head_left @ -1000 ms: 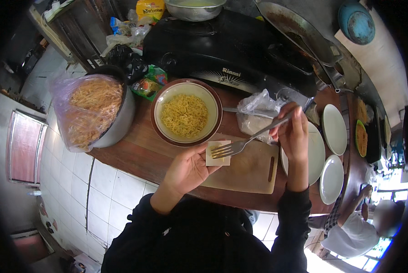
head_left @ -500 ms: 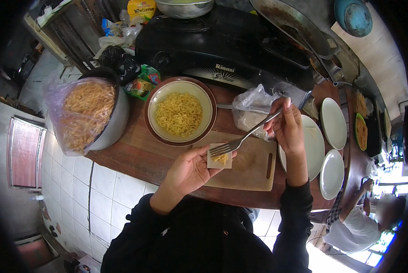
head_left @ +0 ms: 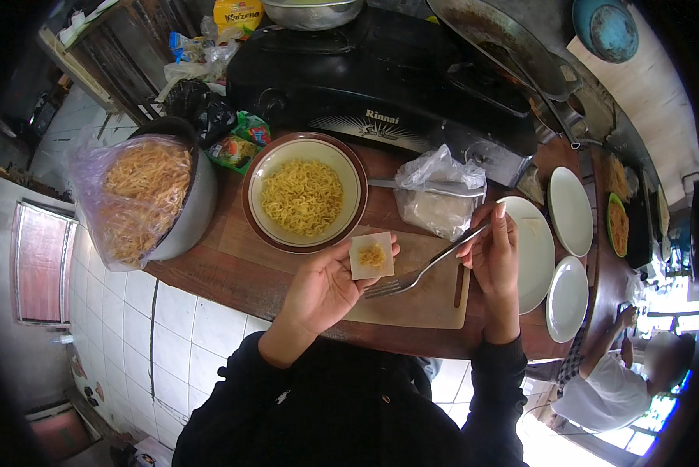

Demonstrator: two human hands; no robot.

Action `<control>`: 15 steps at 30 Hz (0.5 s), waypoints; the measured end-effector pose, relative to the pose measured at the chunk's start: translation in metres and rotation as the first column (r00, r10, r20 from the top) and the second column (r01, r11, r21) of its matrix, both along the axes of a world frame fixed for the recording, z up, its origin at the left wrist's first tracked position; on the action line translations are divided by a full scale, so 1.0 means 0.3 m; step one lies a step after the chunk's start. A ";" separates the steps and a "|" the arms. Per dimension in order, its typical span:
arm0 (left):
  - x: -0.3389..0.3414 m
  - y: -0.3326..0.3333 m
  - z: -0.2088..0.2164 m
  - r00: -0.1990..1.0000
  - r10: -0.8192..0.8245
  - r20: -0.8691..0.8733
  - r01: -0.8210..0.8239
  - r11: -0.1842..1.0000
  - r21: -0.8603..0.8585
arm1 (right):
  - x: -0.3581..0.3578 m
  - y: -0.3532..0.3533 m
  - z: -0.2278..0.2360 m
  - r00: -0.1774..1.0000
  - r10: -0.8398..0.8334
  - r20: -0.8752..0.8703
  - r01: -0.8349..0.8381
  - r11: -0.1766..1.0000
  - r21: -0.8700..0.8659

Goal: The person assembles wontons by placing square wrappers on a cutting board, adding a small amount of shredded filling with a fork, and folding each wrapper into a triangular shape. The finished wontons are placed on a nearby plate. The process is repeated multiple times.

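My left hand (head_left: 326, 284) lies palm up over the wooden cutting board (head_left: 435, 303) and carries a small square dough wrapper (head_left: 371, 255) with a bit of yellow noodle in its middle. My right hand (head_left: 495, 253) grips a metal fork (head_left: 419, 272) by the handle, its tines just below and to the right of the wrapper, apart from it. A brown-rimmed bowl of yellow noodles (head_left: 303, 196) stands just beyond my left hand.
A dark pot lined with a plastic bag of noodles (head_left: 143, 198) sits at the left. A clear plastic bag (head_left: 436, 194) and a black stove (head_left: 380, 78) are behind the board. White plates (head_left: 556, 249) stand at the right. Another person (head_left: 622, 373) is at lower right.
The fork has lifted off the wrapper and drawn back toward me, leaving noodles on it. My left hand holds the wrapper flatter, slightly higher in view.
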State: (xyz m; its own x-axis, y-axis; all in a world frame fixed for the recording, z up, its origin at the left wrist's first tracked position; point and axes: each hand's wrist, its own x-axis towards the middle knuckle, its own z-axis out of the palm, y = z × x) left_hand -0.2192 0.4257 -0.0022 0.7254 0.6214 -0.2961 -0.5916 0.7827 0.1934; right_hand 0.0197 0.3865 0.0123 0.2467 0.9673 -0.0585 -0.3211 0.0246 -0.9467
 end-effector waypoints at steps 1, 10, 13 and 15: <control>0.003 -0.002 0.002 1.000 -0.007 0.001 0.007 1.000 -0.002 | 0.001 0.001 -0.002 1.000 -0.008 0.017 0.008 1.000 -0.022; 0.005 -0.014 0.008 0.998 -0.061 -0.024 0.061 0.998 0.002 | -0.010 0.030 0.004 1.000 -0.017 0.010 0.017 0.999 -0.035; 0.004 -0.012 0.003 0.999 -0.053 0.002 0.053 0.999 -0.002 | -0.008 0.028 0.008 0.999 -0.047 0.004 0.047 0.998 -0.041; 0.007 -0.012 0.000 0.999 -0.053 -0.012 0.053 0.999 -0.012 | -0.008 0.026 0.008 0.998 -0.068 -0.006 0.068 0.996 -0.057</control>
